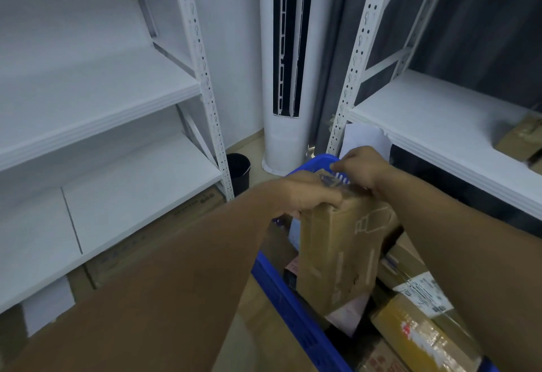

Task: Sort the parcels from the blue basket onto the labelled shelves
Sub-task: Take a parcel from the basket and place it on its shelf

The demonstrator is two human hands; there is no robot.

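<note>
A brown cardboard parcel (340, 251) stands upright over the blue basket (281, 292) at the lower middle. My left hand (305, 195) grips its top left corner. My right hand (363, 166) pinches the top far edge of the same parcel, near the basket's far rim. Several other parcels lie in the basket, among them a yellow-taped box (422, 333) and one with a white label (425, 286). White shelves stand to the left (99, 113) and to the right (440, 134).
A tall white air-conditioner column (284, 63) stands between the two shelf units. A black bin (239, 172) sits on the floor beside the left unit. Cardboard boxes (164, 233) lie under the left shelves, and a brown box (519, 137) rests at the right unit.
</note>
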